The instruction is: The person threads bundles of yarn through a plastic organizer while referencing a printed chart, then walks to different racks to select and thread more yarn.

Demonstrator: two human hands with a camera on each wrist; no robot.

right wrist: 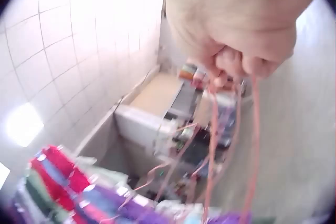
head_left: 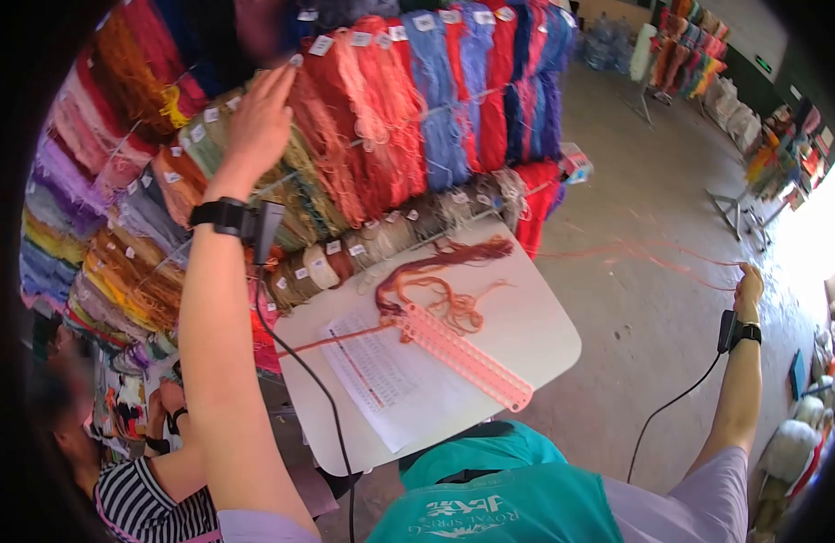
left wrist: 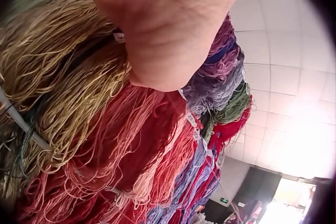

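My left hand (head_left: 257,127) lies against the top of the yarn rack, fingers fairly straight, beside salmon skeins (head_left: 320,118) and olive skeins (head_left: 295,185). In the left wrist view the hand (left wrist: 168,29) covers part of the hanging yarn, and its fingertips are hidden. Far out to the right, my right hand (head_left: 749,290) grips thin salmon strands (head_left: 653,249) stretched toward the rack. Its fingers curl round them in the right wrist view, where the hand (right wrist: 241,29) has strands (right wrist: 212,145) trailing below. Whether the strands join a skein cannot be told.
A white table (head_left: 544,335) in front holds a pink perforated strip (head_left: 467,357), loose red-brown yarn (head_left: 417,271) and a printed sheet (head_left: 372,380). A person in a striped top (head_left: 155,502) is at lower left. Cables hang from both wrists. More yarn racks (head_left: 693,54) stand farther back.
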